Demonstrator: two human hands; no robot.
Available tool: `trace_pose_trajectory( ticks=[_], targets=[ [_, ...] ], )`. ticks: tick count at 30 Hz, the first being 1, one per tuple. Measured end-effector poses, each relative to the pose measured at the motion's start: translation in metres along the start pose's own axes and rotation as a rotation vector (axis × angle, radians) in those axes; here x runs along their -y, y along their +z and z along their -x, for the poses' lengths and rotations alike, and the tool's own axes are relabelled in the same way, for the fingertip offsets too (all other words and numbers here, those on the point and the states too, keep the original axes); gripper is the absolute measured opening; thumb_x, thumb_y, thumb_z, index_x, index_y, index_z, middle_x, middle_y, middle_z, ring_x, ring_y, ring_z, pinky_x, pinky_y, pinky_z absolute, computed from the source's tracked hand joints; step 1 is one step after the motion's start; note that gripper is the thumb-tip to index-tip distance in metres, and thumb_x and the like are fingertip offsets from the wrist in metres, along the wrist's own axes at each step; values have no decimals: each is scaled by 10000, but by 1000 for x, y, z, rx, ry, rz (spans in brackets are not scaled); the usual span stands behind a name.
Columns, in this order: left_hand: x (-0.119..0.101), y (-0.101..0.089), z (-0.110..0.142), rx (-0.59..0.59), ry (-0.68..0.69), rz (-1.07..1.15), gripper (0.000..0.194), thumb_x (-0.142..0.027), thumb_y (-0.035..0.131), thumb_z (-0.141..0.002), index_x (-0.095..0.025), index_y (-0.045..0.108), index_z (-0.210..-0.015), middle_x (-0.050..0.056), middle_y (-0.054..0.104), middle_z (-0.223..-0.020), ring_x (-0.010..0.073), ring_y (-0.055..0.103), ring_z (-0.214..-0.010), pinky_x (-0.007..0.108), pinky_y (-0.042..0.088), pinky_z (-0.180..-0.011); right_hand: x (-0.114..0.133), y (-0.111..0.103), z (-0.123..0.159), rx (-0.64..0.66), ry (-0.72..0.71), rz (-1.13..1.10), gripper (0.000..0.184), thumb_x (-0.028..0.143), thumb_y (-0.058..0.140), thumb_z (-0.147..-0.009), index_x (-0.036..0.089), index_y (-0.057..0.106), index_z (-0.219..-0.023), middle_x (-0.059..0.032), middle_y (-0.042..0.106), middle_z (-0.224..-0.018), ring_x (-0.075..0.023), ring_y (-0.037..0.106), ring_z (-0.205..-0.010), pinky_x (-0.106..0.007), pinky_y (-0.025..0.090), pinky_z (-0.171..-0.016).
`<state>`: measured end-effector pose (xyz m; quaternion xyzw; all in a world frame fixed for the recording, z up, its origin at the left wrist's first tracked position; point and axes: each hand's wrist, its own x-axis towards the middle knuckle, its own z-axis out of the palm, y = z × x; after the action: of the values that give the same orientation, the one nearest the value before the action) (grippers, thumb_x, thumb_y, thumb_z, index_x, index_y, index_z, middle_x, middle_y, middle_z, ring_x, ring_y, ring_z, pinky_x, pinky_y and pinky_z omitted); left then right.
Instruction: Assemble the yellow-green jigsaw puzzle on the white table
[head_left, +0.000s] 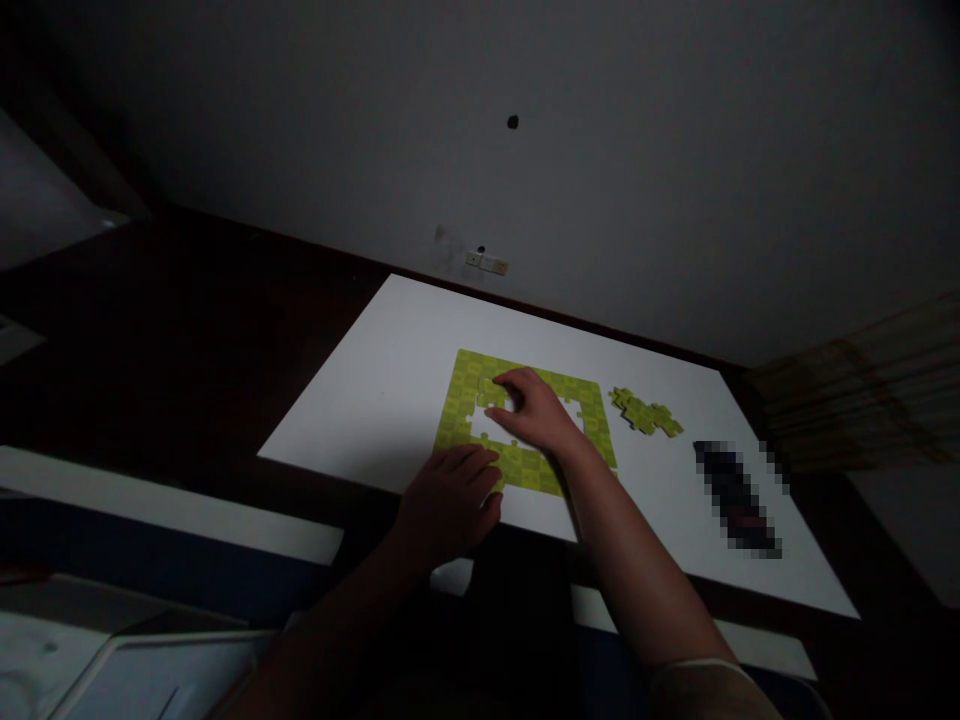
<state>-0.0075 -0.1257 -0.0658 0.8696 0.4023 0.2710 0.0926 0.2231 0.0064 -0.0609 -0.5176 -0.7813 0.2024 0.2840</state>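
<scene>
A green jigsaw puzzle lies on a white board, its border joined around a white gap in the middle. My right hand reaches over that gap from the right. Its thumb and forefinger are curved around a green puzzle piece at the upper left inner edge of the border; the other fingers are mostly hidden. Flat across the puzzle's lower left corner rests my left hand, fingers slightly spread and holding nothing. To the right of the puzzle sits a small heap of loose green pieces, some overlapping.
The white board lies on a dark table. A dark, pixelated object is on the board's right side. Behind the table stands a wall with sockets. A white-rimmed tray-like item shows at the lower left.
</scene>
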Motion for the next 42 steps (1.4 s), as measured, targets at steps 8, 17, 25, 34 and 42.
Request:
trace_pose_trajectory(
  ticks=[8,17,25,34,42],
  targets=[
    [1,2,1,-10,3,3,261,-193,680,-1033,-318,739,-1254,47,819,-1435,310,746,-1382,547,664,-1111,-6,7,2,-24,-44,178,579,497,882,-912,230,781,-1416,-223,697,-1417,-463,626,-1352,-641,509,-1212],
    [0,1,-1,-14,-11,-1,241,-200,699,-1018,-315,741,-1226,64,815,-1438,331,754,-1371,564,673,-1089,-6,15,2,-91,-6,183,468,490,858,-923,236,815,-1314,-192,717,-1334,-430,635,-1297,-640,526,-1175],
    [4,8,1,-44,5,-10,223,-194,735,-1004,-252,710,-1218,74,814,-1427,344,761,-1346,571,662,-1050,-4,14,0,-96,17,134,447,450,902,-861,251,778,-1242,-176,752,-1253,-418,644,-1238,-615,524,-1116],
    [3,5,-1,0,-1,-29,210,-205,720,-1032,-253,736,-1236,79,811,-1425,342,758,-1325,565,664,-1053,15,-2,7,-8,191,-266,455,364,798,-881,265,718,-1317,-16,749,-869,-218,672,-761,-372,508,-751],
    [1,3,-3,-3,-4,-29,220,-204,687,-1029,-309,758,-1209,64,808,-1412,334,758,-1293,559,667,-1024,13,-4,8,142,97,-200,461,393,765,-925,254,837,-1359,-58,769,-929,-231,671,-791,-384,505,-752]
  ],
)
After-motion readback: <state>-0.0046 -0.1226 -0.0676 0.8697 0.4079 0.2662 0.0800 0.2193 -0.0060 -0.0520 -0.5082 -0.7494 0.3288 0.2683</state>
